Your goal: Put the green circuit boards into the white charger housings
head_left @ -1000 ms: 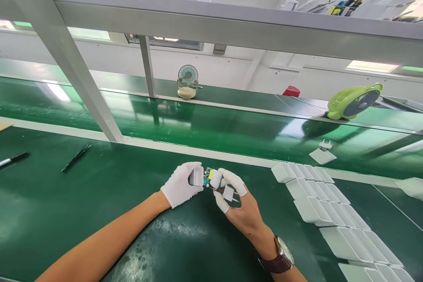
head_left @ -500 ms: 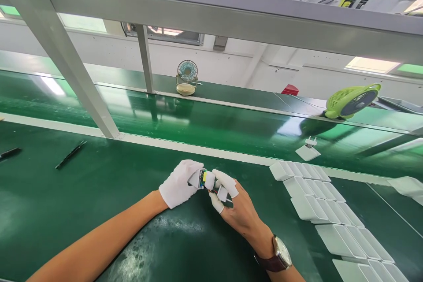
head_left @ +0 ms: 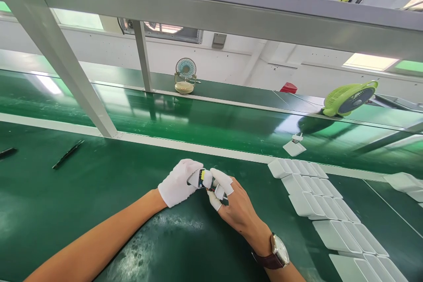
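My left hand, in a white glove, is closed around a white plastic casing. At the casing's open end sits a green circuit board with a yellow component and a rounded white piece. With white covers on thumb and fingertips, my right hand pinches the board's other end, where a small white block shows. Both hands meet over the green work surface. How deep the board sits in the casing is hidden by my fingers.
Rows of white plastic casings stand at the right. On the green belt behind lies a white plug piece. A black pen-like tool lies left. A green fan and a small fan stand beyond; a metal frame crosses above.
The white plug piece on the belt has moved left. My hands stay together on the board and casing, with the right hand slightly closer to the left. The view has shifted slightly.
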### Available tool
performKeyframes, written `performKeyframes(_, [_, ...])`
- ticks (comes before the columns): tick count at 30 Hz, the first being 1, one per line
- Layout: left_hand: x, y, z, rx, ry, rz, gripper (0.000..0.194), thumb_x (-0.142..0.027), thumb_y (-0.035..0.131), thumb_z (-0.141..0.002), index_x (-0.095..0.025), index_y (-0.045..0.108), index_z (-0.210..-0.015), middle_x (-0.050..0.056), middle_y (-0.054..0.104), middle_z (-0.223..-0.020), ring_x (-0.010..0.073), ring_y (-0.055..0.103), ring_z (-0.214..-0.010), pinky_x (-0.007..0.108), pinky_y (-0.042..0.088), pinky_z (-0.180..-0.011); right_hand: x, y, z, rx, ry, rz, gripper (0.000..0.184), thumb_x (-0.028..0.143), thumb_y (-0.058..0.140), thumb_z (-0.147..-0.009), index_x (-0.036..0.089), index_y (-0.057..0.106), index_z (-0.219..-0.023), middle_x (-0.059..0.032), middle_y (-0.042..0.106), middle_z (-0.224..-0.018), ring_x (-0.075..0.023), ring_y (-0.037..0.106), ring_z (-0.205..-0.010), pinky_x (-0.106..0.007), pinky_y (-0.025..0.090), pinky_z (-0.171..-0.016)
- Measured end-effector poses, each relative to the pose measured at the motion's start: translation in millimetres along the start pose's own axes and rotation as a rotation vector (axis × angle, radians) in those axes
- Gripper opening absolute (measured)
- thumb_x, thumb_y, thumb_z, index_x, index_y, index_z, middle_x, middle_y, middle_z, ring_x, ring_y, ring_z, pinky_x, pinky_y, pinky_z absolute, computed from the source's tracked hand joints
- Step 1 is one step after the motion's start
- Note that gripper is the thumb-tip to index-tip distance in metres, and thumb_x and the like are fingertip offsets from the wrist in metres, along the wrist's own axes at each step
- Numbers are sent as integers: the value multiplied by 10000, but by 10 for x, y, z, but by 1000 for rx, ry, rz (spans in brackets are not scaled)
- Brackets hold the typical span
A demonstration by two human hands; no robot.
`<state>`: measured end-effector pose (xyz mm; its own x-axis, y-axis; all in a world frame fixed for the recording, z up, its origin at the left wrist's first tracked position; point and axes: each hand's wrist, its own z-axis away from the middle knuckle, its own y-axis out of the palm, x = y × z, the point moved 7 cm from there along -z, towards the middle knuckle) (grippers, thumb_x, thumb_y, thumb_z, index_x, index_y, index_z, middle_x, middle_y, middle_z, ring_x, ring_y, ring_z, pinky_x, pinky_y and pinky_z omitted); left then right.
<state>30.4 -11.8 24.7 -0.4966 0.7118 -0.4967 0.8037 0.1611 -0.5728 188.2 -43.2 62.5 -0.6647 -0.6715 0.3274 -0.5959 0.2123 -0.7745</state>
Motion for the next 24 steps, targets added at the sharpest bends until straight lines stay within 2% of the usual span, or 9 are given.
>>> performKeyframes(6, [-7,-8,-7,7,13,9,523,-223,686,-833,-252,468,-1308,102,635,-1193,247,607,-1121,444,543,-956,-23,20,11,22,8,-2,548,195,543,-930,228,395,-1457,-86,702,-1015,-260,666,-972,-419,595,-823])
performKeyframes(14, [2,-3,-14,24,3,12,502,-223,675,-846,-260,467,-1301,95,631,-1189,242,609,-1114,445,537,-963,-28,21,13,30,15,-1,559,187,546,-926,218,391,-1463,-78,703,-967,-256,673,-937,-423,594,-822])
performKeyframes(24, [-12,-5,-19,-4,30,19,473,-254,672,-863,-237,476,-1293,104,635,-1190,245,603,-1104,451,535,-953,43,-11,-14,18,-25,19,557,138,517,-928,221,387,-1464,-114,687,-1143,-266,661,-1058,-440,588,-881])
